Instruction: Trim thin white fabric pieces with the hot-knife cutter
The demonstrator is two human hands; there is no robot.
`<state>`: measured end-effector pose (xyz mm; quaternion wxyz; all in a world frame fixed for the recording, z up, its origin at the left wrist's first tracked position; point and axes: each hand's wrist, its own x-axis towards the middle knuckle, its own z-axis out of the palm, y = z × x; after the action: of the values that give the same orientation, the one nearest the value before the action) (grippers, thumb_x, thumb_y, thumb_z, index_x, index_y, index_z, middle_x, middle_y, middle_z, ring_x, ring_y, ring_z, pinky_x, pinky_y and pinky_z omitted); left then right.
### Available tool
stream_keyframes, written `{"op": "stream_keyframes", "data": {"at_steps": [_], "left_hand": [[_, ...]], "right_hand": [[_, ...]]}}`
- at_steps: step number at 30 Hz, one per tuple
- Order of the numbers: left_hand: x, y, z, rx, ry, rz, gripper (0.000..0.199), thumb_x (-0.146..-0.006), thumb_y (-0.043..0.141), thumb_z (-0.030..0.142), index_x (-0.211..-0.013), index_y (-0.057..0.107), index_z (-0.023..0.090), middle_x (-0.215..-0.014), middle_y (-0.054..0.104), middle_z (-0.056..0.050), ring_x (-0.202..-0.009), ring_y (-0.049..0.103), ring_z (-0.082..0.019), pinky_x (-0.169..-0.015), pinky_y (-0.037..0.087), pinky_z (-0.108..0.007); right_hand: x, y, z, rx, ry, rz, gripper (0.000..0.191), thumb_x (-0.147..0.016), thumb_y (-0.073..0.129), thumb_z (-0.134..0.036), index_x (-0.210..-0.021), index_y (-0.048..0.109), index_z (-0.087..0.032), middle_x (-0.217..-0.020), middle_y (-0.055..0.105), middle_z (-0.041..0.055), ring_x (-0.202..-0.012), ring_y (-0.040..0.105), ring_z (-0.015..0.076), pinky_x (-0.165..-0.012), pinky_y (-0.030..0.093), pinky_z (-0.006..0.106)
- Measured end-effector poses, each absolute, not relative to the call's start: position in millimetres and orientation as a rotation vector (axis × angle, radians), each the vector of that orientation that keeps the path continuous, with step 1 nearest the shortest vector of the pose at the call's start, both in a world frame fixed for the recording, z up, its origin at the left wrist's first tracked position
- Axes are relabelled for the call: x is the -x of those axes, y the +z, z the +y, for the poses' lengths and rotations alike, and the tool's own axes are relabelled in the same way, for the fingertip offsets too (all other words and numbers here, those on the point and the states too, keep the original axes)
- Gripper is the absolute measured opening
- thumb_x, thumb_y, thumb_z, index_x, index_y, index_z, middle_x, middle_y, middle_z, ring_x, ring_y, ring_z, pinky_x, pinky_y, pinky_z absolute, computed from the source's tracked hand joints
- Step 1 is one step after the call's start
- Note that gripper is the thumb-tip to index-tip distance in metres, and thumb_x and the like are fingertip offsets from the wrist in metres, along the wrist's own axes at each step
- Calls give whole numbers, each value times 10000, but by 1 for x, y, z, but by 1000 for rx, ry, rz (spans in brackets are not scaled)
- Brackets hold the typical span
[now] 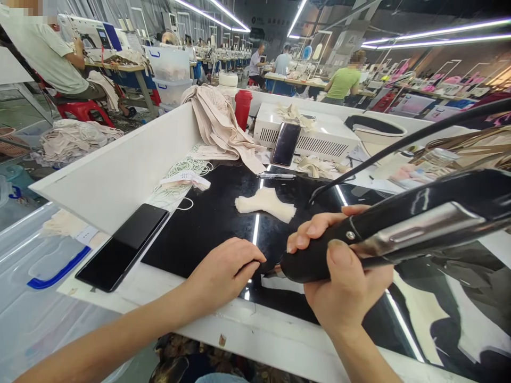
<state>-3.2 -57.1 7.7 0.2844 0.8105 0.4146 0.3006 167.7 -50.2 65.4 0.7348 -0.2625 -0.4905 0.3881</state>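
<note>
My right hand (pixel 347 287) is wrapped round a thick black hand tool (pixel 399 223) with a long metal lever along its side. Its narrow tip points down and left, close to the black glossy board (pixel 191 229). By that tip my left hand (pixel 227 266) rests low over the board, fingers bent and pressed together; whatever may lie under them is hidden. A white cut piece (pixel 281 283) lies partly behind the tool and my right hand. Farther back on the board is a cream fabric piece (pixel 265 204) with flared ends.
A black phone (pixel 123 247) lies at the left edge, near tangled pale cord (pixel 179 175). Behind are draped beige fabric (pixel 223 122), a red bottle (pixel 242 109), a white vented box (pixel 305 133) and an upright phone (pixel 286 143). A black cable (pixel 399 143) arches across. Several people sit beyond.
</note>
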Motion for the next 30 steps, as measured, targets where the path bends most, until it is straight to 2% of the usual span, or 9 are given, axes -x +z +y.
{"op": "stream_keyframes", "data": {"at_steps": [8,14,17,21,24,27,30], "left_hand": [[3,9,-57,-2186,813,1090,177,-1045,557,157,-1116,708,214,-1133,762,-4,-1088,651,-187,-1010,508,-345],[5,8,-56,-2299,748,1008,270,-991,547,65,-1065,737,241,-1190,745,5,-1115,653,-189,-1019,483,-370],[7,8,-58,-2383,700,963,334,-947,541,13,-1036,761,247,-1222,726,-7,-1159,642,-211,-1040,472,-397],[8,11,-63,-2448,646,877,343,-961,512,2,-1058,761,216,-1201,715,-57,-1139,645,-215,-992,518,-361],[5,18,-57,-2515,584,811,315,-997,494,20,-1103,731,198,-1196,716,-75,-1122,656,-214,-995,530,-363],[-3,26,-43,-2544,523,741,245,-1029,533,76,-1204,665,186,-1243,715,-81,-1185,649,-228,-1071,504,-402],[-11,33,-28,-2497,499,651,329,-1001,637,118,-1313,605,216,-1310,706,-74,-1291,616,-242,-1143,464,-426]], "right_hand": [[-170,64,-60,563,862,-1091,352,-866,817,-312,-1150,614,-267,-825,655,-34,-633,635,154,-559,568,320],[-171,62,-61,547,903,-1113,327,-900,785,-277,-1172,603,-276,-851,656,-29,-661,636,145,-580,567,304],[-179,68,-60,572,875,-1104,356,-870,806,-311,-1168,614,-279,-840,653,-33,-650,640,152,-565,571,308],[-196,80,-57,627,742,-1049,350,-800,829,-311,-1095,647,-263,-770,651,-40,-585,618,152,-500,543,298],[-207,83,-53,670,698,-1022,321,-786,820,-291,-1059,654,-269,-751,656,-44,-566,615,153,-490,546,301],[-213,80,-50,681,674,-1002,338,-784,829,-302,-1066,645,-271,-762,664,-44,-568,615,150,-497,556,303],[-212,75,-48,668,662,-998,362,-801,837,-315,-1094,629,-264,-780,666,-42,-583,619,147,-517,558,305]]}}
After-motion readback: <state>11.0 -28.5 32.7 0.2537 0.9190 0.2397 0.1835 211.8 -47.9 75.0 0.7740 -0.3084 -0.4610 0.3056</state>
